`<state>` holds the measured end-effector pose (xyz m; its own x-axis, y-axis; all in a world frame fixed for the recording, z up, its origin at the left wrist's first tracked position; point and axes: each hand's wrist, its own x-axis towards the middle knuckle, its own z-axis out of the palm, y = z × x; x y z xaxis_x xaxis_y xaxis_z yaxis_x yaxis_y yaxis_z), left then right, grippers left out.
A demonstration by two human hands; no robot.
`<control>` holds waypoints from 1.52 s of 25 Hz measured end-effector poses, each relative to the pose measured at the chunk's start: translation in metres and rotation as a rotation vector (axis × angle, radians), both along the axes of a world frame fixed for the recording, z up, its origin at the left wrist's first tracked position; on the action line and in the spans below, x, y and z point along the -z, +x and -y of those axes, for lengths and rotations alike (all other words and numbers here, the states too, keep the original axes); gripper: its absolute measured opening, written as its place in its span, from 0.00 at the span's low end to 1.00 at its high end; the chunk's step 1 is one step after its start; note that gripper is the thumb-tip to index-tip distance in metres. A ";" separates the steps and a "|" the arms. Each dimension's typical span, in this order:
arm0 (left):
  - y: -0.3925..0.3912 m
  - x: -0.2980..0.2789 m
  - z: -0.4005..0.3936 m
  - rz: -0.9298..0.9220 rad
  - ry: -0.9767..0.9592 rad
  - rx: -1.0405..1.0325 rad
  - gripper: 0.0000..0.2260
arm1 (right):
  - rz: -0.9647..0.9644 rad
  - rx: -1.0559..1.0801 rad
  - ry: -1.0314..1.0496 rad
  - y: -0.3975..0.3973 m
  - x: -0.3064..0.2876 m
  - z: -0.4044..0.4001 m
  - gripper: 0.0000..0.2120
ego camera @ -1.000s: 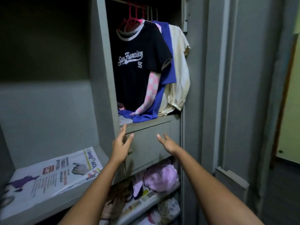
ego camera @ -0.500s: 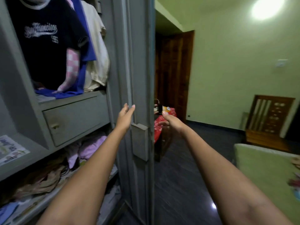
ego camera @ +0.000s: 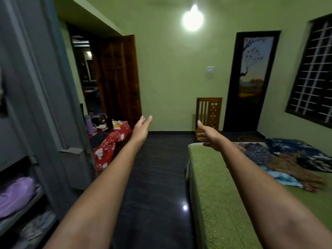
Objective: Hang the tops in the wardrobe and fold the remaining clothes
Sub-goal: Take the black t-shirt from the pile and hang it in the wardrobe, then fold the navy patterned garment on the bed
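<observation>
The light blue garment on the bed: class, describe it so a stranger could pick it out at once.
Start at the bed with the green patterned cover on the right. A heap of clothes lies across it, beyond the right hand. The light blue garment is at the heap's near edge, under a brown one; it is the only pale, plain piece there.

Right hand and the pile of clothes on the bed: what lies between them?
In the head view, only bare green bedspread lies between the open, empty right hand and the pile of clothes; nothing else sits in that stretch.

Green walls [ego camera: 170,78], dark floor [ego camera: 158,177], barred window [ego camera: 310,72].
</observation>
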<state>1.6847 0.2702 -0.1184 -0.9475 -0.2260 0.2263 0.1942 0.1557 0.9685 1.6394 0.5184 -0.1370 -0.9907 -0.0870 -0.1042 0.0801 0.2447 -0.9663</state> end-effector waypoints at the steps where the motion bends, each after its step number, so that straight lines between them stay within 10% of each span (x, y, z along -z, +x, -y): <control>1: -0.010 0.002 -0.006 0.001 0.003 0.021 0.29 | -0.001 0.008 -0.009 -0.007 0.000 -0.007 0.35; 38: -0.866 -0.024 0.081 -0.016 -0.051 0.065 0.29 | -0.113 0.012 -0.074 -0.861 -0.014 0.079 0.39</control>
<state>0.8191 0.1894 -0.0939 -0.9560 -0.1517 0.2511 0.2209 0.1912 0.9564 0.7786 0.4390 -0.1232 -0.9968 -0.0787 0.0143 -0.0277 0.1716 -0.9848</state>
